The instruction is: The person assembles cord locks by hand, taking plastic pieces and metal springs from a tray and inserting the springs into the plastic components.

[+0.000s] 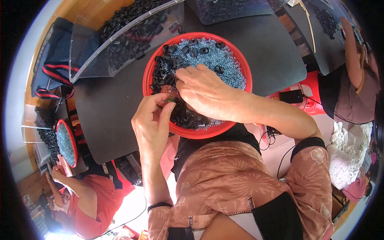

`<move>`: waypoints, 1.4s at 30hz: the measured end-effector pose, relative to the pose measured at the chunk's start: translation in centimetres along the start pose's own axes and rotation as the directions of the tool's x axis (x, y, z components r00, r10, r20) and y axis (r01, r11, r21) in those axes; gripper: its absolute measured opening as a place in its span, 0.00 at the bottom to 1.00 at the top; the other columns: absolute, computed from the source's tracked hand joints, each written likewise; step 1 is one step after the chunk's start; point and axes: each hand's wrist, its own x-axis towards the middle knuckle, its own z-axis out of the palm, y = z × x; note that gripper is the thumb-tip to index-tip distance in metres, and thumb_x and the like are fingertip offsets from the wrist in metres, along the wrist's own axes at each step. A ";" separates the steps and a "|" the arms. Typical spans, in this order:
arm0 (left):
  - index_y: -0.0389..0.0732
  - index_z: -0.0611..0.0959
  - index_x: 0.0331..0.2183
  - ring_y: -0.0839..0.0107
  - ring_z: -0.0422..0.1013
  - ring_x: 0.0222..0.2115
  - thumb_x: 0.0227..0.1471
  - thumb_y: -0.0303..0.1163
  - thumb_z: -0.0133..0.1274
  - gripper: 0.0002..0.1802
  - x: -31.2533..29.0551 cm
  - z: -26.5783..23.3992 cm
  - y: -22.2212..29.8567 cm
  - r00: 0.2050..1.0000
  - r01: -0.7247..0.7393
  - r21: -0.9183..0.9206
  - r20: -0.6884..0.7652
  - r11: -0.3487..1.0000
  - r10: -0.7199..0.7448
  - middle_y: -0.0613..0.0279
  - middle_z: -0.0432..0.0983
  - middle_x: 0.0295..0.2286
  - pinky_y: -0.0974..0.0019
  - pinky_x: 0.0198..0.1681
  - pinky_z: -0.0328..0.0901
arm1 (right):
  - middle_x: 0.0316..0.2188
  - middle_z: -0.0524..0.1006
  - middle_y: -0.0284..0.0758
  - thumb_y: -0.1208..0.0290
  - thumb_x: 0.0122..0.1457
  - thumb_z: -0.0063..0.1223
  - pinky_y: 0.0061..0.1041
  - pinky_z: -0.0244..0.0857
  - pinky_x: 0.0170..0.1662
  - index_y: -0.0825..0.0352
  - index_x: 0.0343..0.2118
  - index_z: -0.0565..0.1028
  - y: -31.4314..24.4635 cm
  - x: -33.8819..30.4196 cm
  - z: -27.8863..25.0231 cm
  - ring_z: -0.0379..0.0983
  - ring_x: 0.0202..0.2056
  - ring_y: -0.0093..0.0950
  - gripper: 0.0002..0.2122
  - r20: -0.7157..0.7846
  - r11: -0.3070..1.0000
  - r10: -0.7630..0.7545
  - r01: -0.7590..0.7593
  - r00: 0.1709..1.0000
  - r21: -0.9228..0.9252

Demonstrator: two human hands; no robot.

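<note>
A round red tray [247, 82] is set at the near edge of the dark desk [110, 116], its near rim reaching past that edge. Inside it, small black plastic parts [161, 66] are heaped along the left side and near rim, while shiny springs [236, 70] are spread over the far and right sides; a few black parts are scattered on top of the springs.

A small dark piece [171, 99] is pinched between the thumb and fingers of the left hand [149, 116], over the tray's left rim. The right hand [202, 90] is held over the middle of the tray, palm down with fingers bent; its fingertips are hidden, so whether anything is gripped cannot be told.

More black parts are held in a clear bin [120, 35] at the desk's far left corner and in another bin [240, 17] at the far edge. Beyond the left edge, a smaller-looking red tray of springs [66, 144] is seen near a person in red [94, 200]. Another person [356, 96] is seen beyond the right edge.
</note>
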 end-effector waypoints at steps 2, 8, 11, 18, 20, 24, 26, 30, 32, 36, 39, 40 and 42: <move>0.32 0.81 0.35 0.77 0.68 0.22 0.47 0.20 0.58 0.09 -0.2 0.0 -0.2 0.999 0.043 -0.076 -0.018 0.996 -0.044 0.59 0.76 0.26 0.72 0.26 0.63 | 0.29 0.70 0.35 0.73 0.42 0.59 0.30 0.62 0.37 0.69 0.24 0.75 0.0 0.0 -0.2 0.70 0.35 0.31 0.07 -0.025 1.000 0.003 -0.003 1.000 0.011; 0.31 0.81 0.36 0.82 0.67 0.23 0.51 0.22 0.58 0.09 0.2 0.9 0.7 0.989 0.145 -0.197 0.068 0.970 -0.134 0.64 0.77 0.25 0.76 0.26 0.63 | 0.31 0.70 0.33 0.75 0.42 0.62 0.30 0.60 0.39 0.67 0.29 0.73 -0.3 -1.2 -1.7 0.69 0.35 0.31 0.11 -0.192 0.971 0.025 0.022 0.981 0.238; 0.32 0.81 0.35 0.83 0.67 0.23 0.50 0.22 0.58 0.08 0.4 0.9 1.1 0.971 0.232 -0.356 0.133 0.905 -0.197 0.67 0.76 0.24 0.78 0.25 0.62 | 0.32 0.71 0.32 0.75 0.43 0.62 0.30 0.60 0.39 0.65 0.31 0.72 0.0 -1.6 -1.8 0.69 0.37 0.30 0.11 -0.232 0.976 0.012 0.040 0.973 0.216; 0.33 0.82 0.34 0.84 0.66 0.22 0.49 0.20 0.59 0.07 0.4 1.3 0.6 0.953 0.294 -0.466 0.214 0.834 -0.216 0.68 0.76 0.24 0.80 0.25 0.60 | 0.33 0.73 0.34 0.76 0.47 0.59 0.33 0.64 0.40 0.66 0.34 0.73 0.6 -2.3 -1.9 0.72 0.36 0.35 0.11 -0.300 0.882 0.011 0.132 0.954 0.453; 0.33 0.82 0.35 0.85 0.66 0.22 0.49 0.19 0.58 0.07 0.2 1.5 0.5 0.962 0.272 -0.530 0.181 0.803 -0.206 0.69 0.76 0.24 0.80 0.25 0.60 | 0.33 0.73 0.37 0.75 0.48 0.57 0.36 0.65 0.41 0.68 0.34 0.73 0.5 -2.6 -2.3 0.72 0.37 0.39 0.09 -0.263 0.827 0.064 0.096 0.963 0.554; 0.33 0.82 0.35 0.84 0.66 0.23 0.49 0.18 0.57 0.07 -0.4 1.6 0.9 0.978 0.209 -0.491 0.095 0.846 -0.186 0.68 0.76 0.25 0.80 0.26 0.61 | 0.33 0.76 0.43 0.73 0.52 0.59 0.37 0.67 0.38 0.71 0.37 0.73 1.1 -3.0 -4.1 0.74 0.37 0.45 0.12 -0.010 0.691 0.216 -0.145 0.976 0.708; 0.33 0.82 0.34 0.83 0.67 0.24 0.48 0.18 0.57 0.07 -0.7 1.9 1.1 0.987 0.152 -0.478 0.020 0.865 -0.162 0.68 0.76 0.26 0.78 0.26 0.62 | 0.28 0.76 0.44 0.72 0.53 0.59 0.38 0.67 0.35 0.71 0.33 0.74 1.2 -3.0 -4.1 0.74 0.32 0.45 0.09 0.040 0.642 0.243 -0.192 0.969 0.742; 0.35 0.83 0.32 0.79 0.70 0.25 0.47 0.17 0.58 0.07 -1.2 2.1 1.4 0.998 0.024 -0.269 -0.046 0.963 -0.038 0.64 0.77 0.26 0.75 0.29 0.65 | 0.25 0.76 0.46 0.73 0.53 0.58 0.39 0.66 0.32 0.73 0.29 0.74 0.7 -3.1 -2.9 0.74 0.30 0.47 0.08 -0.033 0.653 0.228 -0.127 0.973 0.747; 0.35 0.83 0.31 0.73 0.73 0.27 0.45 0.17 0.58 0.07 -1.7 2.1 2.2 0.989 -0.111 -0.014 -0.099 0.994 0.109 0.59 0.77 0.27 0.72 0.32 0.68 | 0.26 0.76 0.43 0.76 0.55 0.57 0.33 0.67 0.30 0.72 0.32 0.75 0.6 -3.4 -2.7 0.74 0.29 0.43 0.05 -0.049 0.668 0.212 -0.108 0.976 0.736; 0.36 0.83 0.30 0.79 0.68 0.23 0.43 0.17 0.57 0.08 -3.0 2.4 2.1 0.964 -0.203 0.016 -0.173 0.979 0.202 0.64 0.75 0.24 0.75 0.26 0.61 | 0.24 0.77 0.43 0.75 0.56 0.56 0.31 0.67 0.29 0.71 0.33 0.75 -0.2 -3.9 -3.0 0.75 0.27 0.42 0.06 0.038 0.608 0.186 -0.145 0.982 0.781; 0.36 0.81 0.30 0.75 0.71 0.25 0.47 0.18 0.57 0.06 -3.4 2.6 1.8 0.977 -0.147 -0.048 -0.161 0.988 0.138 0.61 0.76 0.26 0.74 0.27 0.64 | 0.23 0.76 0.43 0.75 0.56 0.57 0.29 0.67 0.28 0.72 0.33 0.75 -0.6 -4.0 -3.7 0.75 0.26 0.42 0.06 0.228 0.459 0.225 -0.309 0.947 0.833; 0.35 0.80 0.31 0.71 0.74 0.26 0.48 0.18 0.57 0.06 -3.6 2.6 1.9 0.990 -0.064 -0.092 -0.133 0.994 0.051 0.57 0.77 0.27 0.71 0.29 0.67 | 0.23 0.76 0.43 0.76 0.55 0.57 0.29 0.67 0.28 0.72 0.33 0.75 -0.8 -4.1 -3.6 0.76 0.26 0.41 0.05 0.245 0.448 0.256 -0.339 0.935 0.827; 0.35 0.79 0.31 0.71 0.72 0.25 0.49 0.19 0.55 0.04 -4.1 3.0 1.2 0.992 -0.030 -0.146 -0.127 0.989 0.012 0.58 0.75 0.27 0.72 0.28 0.65 | 0.23 0.76 0.43 0.77 0.55 0.57 0.30 0.67 0.28 0.72 0.33 0.74 -1.2 -4.4 -3.4 0.76 0.26 0.40 0.05 0.261 0.436 0.285 -0.367 0.922 0.821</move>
